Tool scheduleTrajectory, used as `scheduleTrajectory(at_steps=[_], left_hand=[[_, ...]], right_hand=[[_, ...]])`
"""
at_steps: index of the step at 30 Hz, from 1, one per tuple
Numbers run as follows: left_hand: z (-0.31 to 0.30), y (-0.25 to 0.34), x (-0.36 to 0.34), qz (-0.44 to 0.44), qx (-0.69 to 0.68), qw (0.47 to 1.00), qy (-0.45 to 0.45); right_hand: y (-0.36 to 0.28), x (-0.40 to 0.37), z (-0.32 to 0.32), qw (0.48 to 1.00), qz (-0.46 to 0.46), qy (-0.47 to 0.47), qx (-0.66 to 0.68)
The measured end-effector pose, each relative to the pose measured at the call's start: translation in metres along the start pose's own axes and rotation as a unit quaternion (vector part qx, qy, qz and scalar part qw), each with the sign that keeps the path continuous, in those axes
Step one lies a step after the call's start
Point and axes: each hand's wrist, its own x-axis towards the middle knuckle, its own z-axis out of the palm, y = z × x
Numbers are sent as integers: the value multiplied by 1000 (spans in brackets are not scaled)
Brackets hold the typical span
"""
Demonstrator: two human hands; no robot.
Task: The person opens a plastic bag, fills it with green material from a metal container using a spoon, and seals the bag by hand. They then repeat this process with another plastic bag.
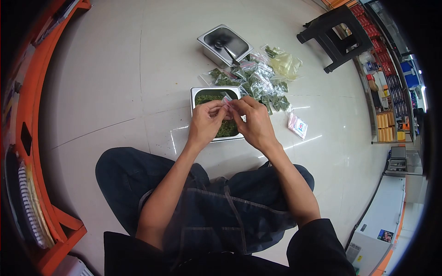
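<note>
Both hands meet above a steel pan (193, 94) of dried green herb (227, 130). Between their fingertips is a small clear zip bag (226, 98) with a reddish strip along its edge. My left hand (206, 120) pinches the bag from the left, and my right hand (254, 120) pinches it from the right. What the bag holds, if anything, is too small to make out. Just beyond the pan lies a heap of filled zip bags (258, 78) with green herb inside. A pack of flat zip bags (297, 126) rests on the floor to the right.
A second steel pan (214, 56) with a spoon (222, 45) in it stands farther back. Beside the heap is a crumpled yellowish plastic bag (286, 66). A black stool (338, 34) stands at the upper right, near stocked shelves (386, 83). An orange shelf unit (39, 106) runs along the left.
</note>
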Motion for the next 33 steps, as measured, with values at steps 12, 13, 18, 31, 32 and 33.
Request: scheduleTrajectory(at_steps=[12, 13, 18, 31, 32, 33], left_hand=[[11, 21, -3, 12, 288, 957, 18], [12, 22, -2, 42, 279, 959, 39], [14, 33, -10, -11, 295, 955, 42], [6, 28, -6, -8, 225, 968, 107], [7, 36, -8, -7, 260, 963, 69], [8, 42, -10, -6, 293, 955, 30]], right_hand=[[2, -3, 3, 989, -61, 16, -136], [0, -2, 4, 989, -61, 16, -136], [12, 8, 4, 980, -14, 82, -182], [3, 1, -4, 990, -115, -10, -87], [5, 2, -5, 999, -37, -31, 1], [6, 3, -5, 994, 40, -52, 90]])
